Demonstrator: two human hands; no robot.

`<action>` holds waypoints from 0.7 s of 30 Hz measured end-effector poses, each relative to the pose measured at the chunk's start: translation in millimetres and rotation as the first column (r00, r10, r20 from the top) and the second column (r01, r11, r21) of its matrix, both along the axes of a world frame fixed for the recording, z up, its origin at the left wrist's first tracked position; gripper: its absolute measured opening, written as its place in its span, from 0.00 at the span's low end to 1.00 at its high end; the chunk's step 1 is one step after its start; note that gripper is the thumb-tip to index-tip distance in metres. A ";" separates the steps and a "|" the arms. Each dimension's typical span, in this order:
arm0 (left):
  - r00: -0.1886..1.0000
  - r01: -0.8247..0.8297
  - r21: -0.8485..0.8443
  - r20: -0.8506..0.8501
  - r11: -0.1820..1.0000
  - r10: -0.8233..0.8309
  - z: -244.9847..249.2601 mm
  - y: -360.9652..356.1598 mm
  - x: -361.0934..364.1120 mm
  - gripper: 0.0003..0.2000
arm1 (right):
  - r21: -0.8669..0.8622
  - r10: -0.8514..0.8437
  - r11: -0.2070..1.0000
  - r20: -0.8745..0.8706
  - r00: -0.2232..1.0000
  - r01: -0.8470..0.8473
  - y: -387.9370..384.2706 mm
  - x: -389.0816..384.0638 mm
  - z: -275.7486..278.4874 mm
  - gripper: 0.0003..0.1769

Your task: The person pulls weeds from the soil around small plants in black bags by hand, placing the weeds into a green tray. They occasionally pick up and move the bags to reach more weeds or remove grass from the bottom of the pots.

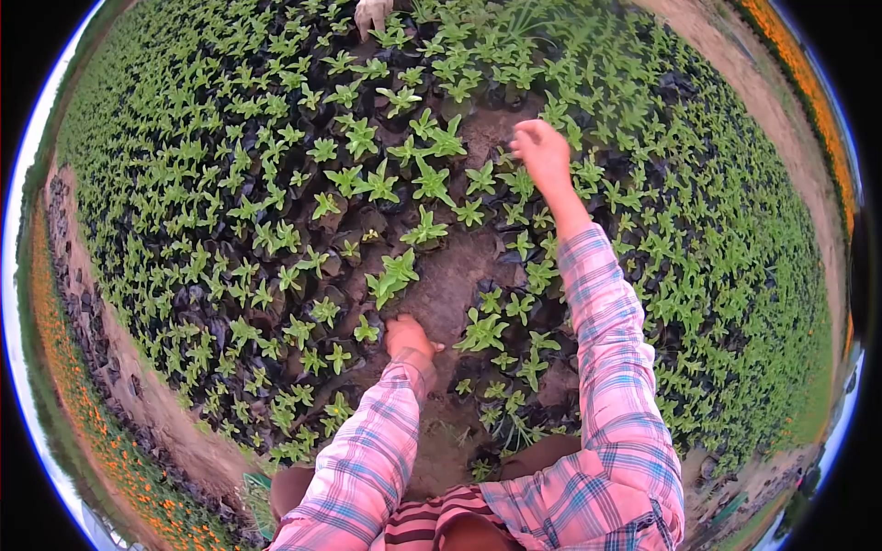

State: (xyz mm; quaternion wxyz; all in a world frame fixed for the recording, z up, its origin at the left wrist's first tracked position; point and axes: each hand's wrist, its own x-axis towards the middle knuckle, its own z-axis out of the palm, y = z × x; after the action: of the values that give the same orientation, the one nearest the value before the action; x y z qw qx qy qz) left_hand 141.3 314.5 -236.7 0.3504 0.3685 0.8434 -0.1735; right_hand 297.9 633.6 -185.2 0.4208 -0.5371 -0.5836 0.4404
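Observation:
My left hand [411, 338] reaches down to the soil, back upward, thumb out to the right. Its fingertips are mostly hidden beside a small seedling [367, 329], just below a taller leafy seedling [392, 277]; I cannot tell whether they grip anything. Farther forward and to the right, my right hand [542, 154] is raised over the plants with its fingers curled in toward the thumb. Whatever may be between those fingers is too small to make out. Between my hands lies a strip of bare brown soil [450, 280], edged by seedlings in dark bags.
Dense rows of green seedlings [717, 248] in black bags spread on both sides. Another person's gloved hand [372, 16] reaches among plants at the far edge. Dirt paths [170, 390] and orange flowers [119, 459] border the bed.

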 end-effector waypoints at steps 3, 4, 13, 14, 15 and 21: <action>0.999 0.022 0.061 -0.025 0.998 -0.020 -2.9 -1.9 0.5 0.45 | 0.039 -0.044 0.999 0.216 0.975 0.037 22.8 24.0 -23.2 0.10; 0.999 0.026 0.068 -0.029 0.997 -0.024 -2.7 -2.6 0.5 0.46 | 0.167 0.015 0.980 0.487 0.873 -0.110 25.2 27.2 -29.5 0.12; 1.000 0.009 0.005 -0.011 1.000 -0.009 -0.6 0.3 -0.6 0.49 | 0.315 -0.082 0.806 0.898 0.432 -0.502 21.0 11.0 -42.8 0.04; 1.000 0.007 0.016 -0.012 1.000 -0.007 -1.6 0.5 -0.7 0.49 | 0.316 -0.082 0.803 0.898 0.432 -0.505 21.4 10.6 -43.7 0.04; 1.000 0.003 0.018 -0.013 1.000 -0.003 -0.5 1.8 -0.5 0.49 | 0.349 -0.087 0.795 0.875 0.476 -0.497 19.2 8.8 -38.0 0.05; 1.000 -0.011 0.012 -0.001 1.000 0.011 1.1 -1.2 1.5 0.47 | 0.467 -0.157 0.782 0.788 0.595 -0.412 28.6 -12.4 5.4 0.07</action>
State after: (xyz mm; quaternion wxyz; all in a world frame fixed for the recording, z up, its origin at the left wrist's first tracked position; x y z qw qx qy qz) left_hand 142.8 313.3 -235.7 0.3488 0.3657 0.8467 -0.1667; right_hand 285.5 662.2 -179.7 0.2304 -0.4632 -0.8553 -0.0265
